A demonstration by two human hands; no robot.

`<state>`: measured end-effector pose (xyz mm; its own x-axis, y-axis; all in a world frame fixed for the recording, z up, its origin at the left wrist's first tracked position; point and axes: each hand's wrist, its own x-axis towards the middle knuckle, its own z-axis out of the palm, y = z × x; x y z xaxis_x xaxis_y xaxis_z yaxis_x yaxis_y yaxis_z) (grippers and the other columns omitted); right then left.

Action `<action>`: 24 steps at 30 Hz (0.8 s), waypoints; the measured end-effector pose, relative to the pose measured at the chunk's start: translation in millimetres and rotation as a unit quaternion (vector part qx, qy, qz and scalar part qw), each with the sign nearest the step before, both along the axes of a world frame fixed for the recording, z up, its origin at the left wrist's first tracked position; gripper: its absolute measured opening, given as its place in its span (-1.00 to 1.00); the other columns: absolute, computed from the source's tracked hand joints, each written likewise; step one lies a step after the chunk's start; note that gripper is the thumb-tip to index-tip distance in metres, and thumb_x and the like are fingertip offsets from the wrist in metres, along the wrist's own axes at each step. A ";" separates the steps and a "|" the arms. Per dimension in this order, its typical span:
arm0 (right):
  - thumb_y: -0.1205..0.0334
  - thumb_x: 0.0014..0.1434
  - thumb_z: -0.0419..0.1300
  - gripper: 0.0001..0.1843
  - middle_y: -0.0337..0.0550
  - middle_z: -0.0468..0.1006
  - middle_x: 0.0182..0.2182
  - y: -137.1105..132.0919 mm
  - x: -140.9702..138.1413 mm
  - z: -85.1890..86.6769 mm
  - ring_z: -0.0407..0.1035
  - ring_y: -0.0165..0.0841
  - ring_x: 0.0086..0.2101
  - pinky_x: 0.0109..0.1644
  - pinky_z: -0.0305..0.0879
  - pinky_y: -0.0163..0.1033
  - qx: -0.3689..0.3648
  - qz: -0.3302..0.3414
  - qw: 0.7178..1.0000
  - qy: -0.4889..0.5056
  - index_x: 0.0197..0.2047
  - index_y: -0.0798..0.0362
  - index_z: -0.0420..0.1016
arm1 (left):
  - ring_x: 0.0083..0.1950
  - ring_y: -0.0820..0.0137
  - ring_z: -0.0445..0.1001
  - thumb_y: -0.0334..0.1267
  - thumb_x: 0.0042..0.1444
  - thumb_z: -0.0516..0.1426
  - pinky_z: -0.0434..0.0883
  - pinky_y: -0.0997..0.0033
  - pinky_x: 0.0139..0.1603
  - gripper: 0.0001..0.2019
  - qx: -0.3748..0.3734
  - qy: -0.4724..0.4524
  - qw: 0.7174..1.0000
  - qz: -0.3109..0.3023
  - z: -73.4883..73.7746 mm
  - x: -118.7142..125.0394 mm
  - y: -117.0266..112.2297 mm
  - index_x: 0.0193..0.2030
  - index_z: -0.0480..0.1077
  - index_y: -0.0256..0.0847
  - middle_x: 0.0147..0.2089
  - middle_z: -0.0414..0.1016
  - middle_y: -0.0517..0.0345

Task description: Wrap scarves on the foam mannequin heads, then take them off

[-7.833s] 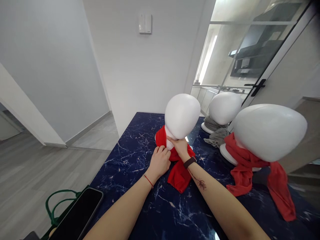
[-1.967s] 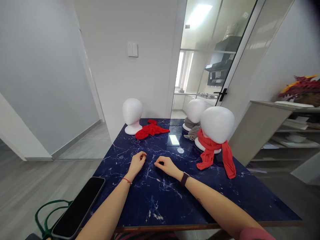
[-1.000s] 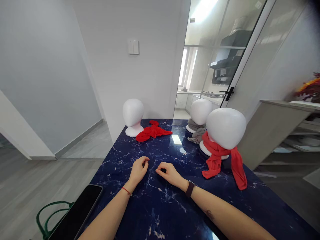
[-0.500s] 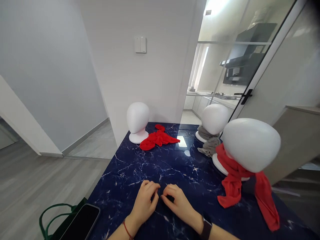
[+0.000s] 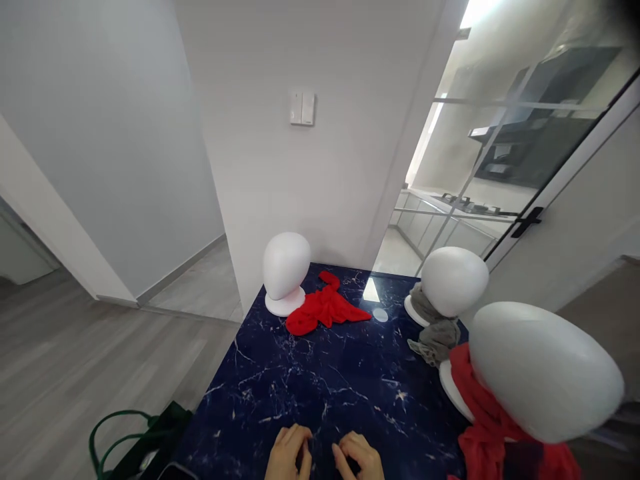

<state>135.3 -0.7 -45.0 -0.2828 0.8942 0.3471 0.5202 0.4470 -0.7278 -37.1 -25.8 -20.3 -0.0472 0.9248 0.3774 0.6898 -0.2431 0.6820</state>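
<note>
My left hand (image 5: pixel 287 455) and my right hand (image 5: pixel 363 455) rest at the near edge of the view on a dark blue marbled tabletop (image 5: pixel 320 380). Both are empty, loosely curved, with a gap between thumb and fingers; the wrists are out of view. Beyond them, a red scarf (image 5: pixel 327 308) lies loosely gathered beside a bare white mannequin head (image 5: pixel 287 267). On the right, a grey scarf (image 5: pixel 436 340) is wrapped around the neck of a second white head (image 5: pixel 454 280). Closer to my right hand, another red scarf (image 5: pixel 483 413) circles the neck of a third, larger-looking head (image 5: pixel 543 370).
A green bag (image 5: pixel 150 440) with looped handles sits past the table's left edge, a dark phone (image 5: pixel 176 472) partly showing by it. A wall with a light switch (image 5: pixel 302 109) stands behind the table. To the right is a glass door with a black handle (image 5: pixel 527 221).
The view has tilted up and shifted left, so everything appears lower and further right. My hands sit lower in the picture and slightly further apart. The scarves and heads keep their places.
</note>
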 end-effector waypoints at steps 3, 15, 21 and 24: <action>0.09 0.23 -0.04 -0.58 -0.15 0.39 -0.63 -5.3 -0.7 25.1 0.32 -0.31 -0.53 -0.41 0.22 -0.18 -0.029 0.006 1.000 0.003 -0.64 -0.02 0.25 | -0.40 0.33 0.44 -0.39 0.13 -0.07 0.41 0.31 -0.38 -0.80 -0.035 0.002 0.999 0.001 14.9 0.5 -6.9 -0.34 0.35 -0.08 -0.43 0.45 0.12; 0.09 0.22 0.05 -0.55 -0.24 0.41 -0.63 -32.7 2.7 39.1 0.29 -0.42 -0.51 -0.28 0.15 -0.27 -0.070 0.046 0.996 0.017 -0.66 0.06 0.34 | -0.29 0.34 0.35 -0.48 0.09 -0.06 0.33 0.31 -0.21 -0.79 -0.011 0.119 0.990 -0.074 26.6 15.6 -36.2 -0.31 0.34 -0.16 -0.33 0.44 0.13; 0.12 0.20 0.08 -0.57 -0.24 0.42 -0.64 -39.2 4.7 41.9 0.28 -0.45 -0.55 -0.38 0.12 -0.32 -0.075 0.054 0.995 0.044 -0.66 0.08 0.39 | -0.28 0.35 0.32 -0.46 0.12 -0.08 0.29 0.31 -0.17 -0.80 -0.007 0.148 0.985 -0.086 30.5 16.2 -36.5 -0.30 0.33 -0.19 -0.31 0.44 0.12; 0.13 0.19 0.08 -0.57 -0.24 0.43 -0.64 -40.1 3.6 42.5 0.28 -0.46 -0.56 -0.40 0.11 -0.34 -0.075 0.045 0.995 0.051 -0.66 0.09 0.41 | -0.30 0.35 0.32 -0.45 0.13 -0.08 0.28 0.31 -0.17 -0.81 -0.014 0.155 0.983 -0.094 29.9 16.9 -37.2 -0.31 0.32 -0.19 -0.32 0.43 0.13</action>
<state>138.9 -40.8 -2.5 -0.3334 0.9109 0.2432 0.4031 0.3709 -0.8366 -20.2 -63.0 9.5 0.2392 0.9166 0.3204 0.8100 -0.3703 0.4548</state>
